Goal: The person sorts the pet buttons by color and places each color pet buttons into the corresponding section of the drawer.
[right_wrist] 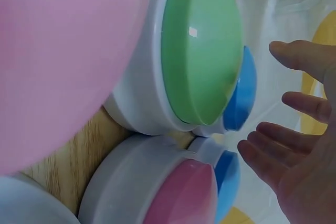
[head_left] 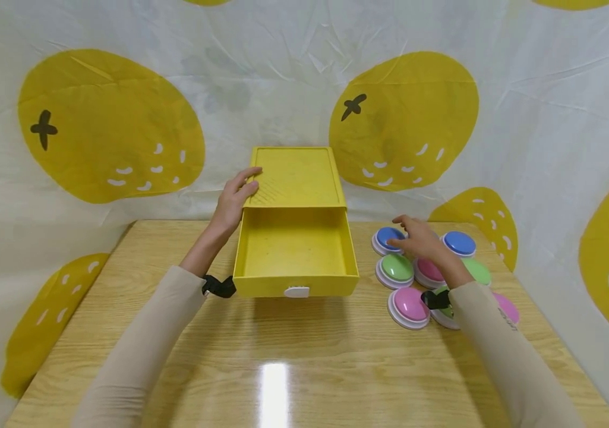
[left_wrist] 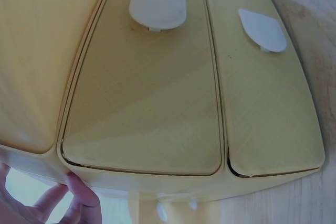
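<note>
So the backdrop is a pale sheet (head_left: 267,89) printed with big yellow smiley blobs, hung behind a wood-grain table (head_left: 363,368). Landmark for everything here is the yellow cabinet (head_left: 299,172), which stands near the table's back edge. Its top drawer (head_left: 296,244) is pulled out toward the person with nothing in it, and the left wrist view shows two lower drawers (left_wrist: 142,93) pushed in, each with a white tab.

Left hand (head_left: 237,193) rests on the cabinet's top left edge, thumb and fingers laid over it, not wrapped around anything as far as I can tell.

Right hand (head_left: 423,239) is off to the cabinet's right, fingers and thumb spread apart, holding nothing. It hangs by the blue button (head_left: 387,233), back corner of a bunch of domed buttons (head_left: 410,304) and in the column closest to the cabinet. From that palm, the blue button is on the cabinet side, just by the thumb. They overlap in the head view, but the right wrist view looks like a gap. The button's round, so no long axis. Right hand's clearly the nearer one; left has the whole cabinet in between.
</note>
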{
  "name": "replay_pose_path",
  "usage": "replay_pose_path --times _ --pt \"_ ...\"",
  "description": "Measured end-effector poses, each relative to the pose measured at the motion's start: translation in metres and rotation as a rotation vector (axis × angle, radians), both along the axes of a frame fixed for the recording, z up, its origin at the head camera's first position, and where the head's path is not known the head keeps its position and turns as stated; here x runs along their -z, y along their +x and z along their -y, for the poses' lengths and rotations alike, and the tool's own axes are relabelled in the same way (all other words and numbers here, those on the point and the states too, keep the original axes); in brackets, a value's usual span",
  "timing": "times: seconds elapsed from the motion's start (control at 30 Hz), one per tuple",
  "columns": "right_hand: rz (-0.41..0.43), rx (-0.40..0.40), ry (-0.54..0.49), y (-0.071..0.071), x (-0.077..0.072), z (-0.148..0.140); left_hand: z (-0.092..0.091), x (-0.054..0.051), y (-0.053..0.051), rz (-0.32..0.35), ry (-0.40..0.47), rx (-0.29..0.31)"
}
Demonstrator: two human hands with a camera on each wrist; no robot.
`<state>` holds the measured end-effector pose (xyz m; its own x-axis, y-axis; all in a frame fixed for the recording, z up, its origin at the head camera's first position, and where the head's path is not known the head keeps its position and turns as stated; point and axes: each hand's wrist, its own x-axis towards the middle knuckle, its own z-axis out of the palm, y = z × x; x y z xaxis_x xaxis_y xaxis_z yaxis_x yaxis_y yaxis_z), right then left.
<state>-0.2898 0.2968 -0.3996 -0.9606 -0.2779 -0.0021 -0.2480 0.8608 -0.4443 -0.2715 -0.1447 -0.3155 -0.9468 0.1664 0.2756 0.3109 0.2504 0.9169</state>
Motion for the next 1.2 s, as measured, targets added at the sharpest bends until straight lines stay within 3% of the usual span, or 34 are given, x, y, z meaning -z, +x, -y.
replay_pose_path --times 0.3,0.83,1.2 --pt "0.032 -0.018 -0.004 -0.005 0.010 0.001 0.002 0.020 -0.020 -0.043 -0.001 -0.010" --pt "0.064 -0.066 0.020 -0.010 0.016 0.000 0.004 0.026 -0.019 -0.057 -0.009 -0.021" --pt "0.074 -0.114 0.043 -0.018 0.016 0.002 0.004 0.022 -0.019 -0.078 -0.007 -0.023"
